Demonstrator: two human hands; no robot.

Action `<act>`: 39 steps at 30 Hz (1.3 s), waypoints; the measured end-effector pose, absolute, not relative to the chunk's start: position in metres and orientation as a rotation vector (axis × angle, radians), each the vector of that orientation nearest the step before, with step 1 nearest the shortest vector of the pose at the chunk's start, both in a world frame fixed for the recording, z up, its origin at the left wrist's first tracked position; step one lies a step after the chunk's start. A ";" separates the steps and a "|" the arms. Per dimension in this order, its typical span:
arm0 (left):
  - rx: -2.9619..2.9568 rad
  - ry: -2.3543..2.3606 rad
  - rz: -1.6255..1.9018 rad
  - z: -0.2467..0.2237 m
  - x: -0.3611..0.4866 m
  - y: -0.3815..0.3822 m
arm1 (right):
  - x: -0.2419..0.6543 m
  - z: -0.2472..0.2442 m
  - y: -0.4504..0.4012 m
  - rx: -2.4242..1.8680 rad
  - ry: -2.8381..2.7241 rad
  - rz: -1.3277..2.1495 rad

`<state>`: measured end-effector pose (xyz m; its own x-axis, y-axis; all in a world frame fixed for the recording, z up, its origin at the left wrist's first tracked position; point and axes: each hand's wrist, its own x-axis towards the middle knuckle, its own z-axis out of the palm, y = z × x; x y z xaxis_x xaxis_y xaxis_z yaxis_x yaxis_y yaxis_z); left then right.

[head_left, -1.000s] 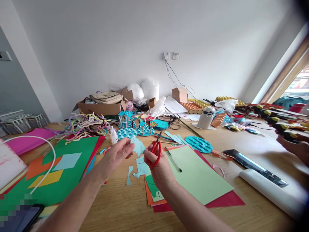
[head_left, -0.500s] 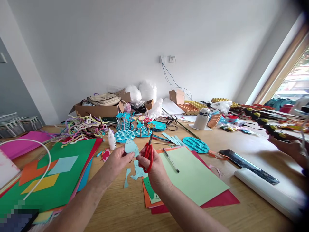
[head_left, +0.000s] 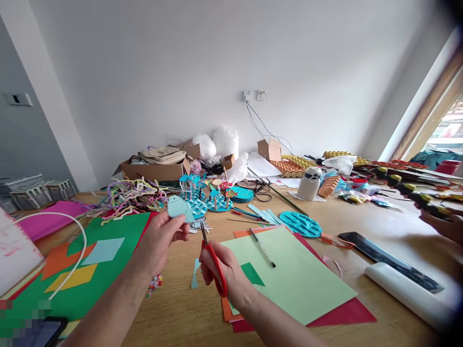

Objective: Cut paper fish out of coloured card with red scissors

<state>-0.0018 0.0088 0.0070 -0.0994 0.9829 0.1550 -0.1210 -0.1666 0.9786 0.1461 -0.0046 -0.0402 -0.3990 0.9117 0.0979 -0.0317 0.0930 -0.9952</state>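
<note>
- Pale-blue paper fish (head_left: 177,207): it sits raised over the table, pinched between the thumb and fingers of your left hand (head_left: 164,236); its outline looks cut free, and drawn lines mark it. Whether any edge needs trimming, you cannot tell from here.
- A pale-blue paper sliver (head_left: 195,274) lies on the wood between your hands, probably an offcut.
- Your right hand (head_left: 229,274) is closed around red-handled metal scissors (head_left: 217,270), blades pointing away from you and apart from the fish.
- Beyond your hands, small colourful fish figures stand on scalloped turquoise bases (head_left: 220,206); these look finished.
- A dark-green paper piece (head_left: 253,274), partly hidden by your right hand, seems left to be worked.
- On the wooden table, from the left: a large green sheet (head_left: 104,286) under smaller coloured pieces, a tangle of pastel fuzzy stems (head_left: 133,195), a pale-green sheet (head_left: 300,284) bearing a clear pen (head_left: 263,248), and a textured turquoise disc (head_left: 300,224).
- At the far right, another person's hand (head_left: 441,224) holds a dark, yellow-topped bumpy strip (head_left: 408,190).
- Behind, a plain pale wall (head_left: 181,62) carries white sockets (head_left: 254,95); a wood-framed window (head_left: 448,127) lets in light at right.
</note>
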 end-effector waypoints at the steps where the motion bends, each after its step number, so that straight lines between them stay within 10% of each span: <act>1: 1.170 1.094 1.474 0.007 -0.001 0.009 | 0.145 -0.040 -0.007 -0.919 -1.568 1.416; 39: 1.197 1.060 1.380 0.009 0.013 0.000 | 0.144 -0.035 -0.013 -0.935 -1.543 1.458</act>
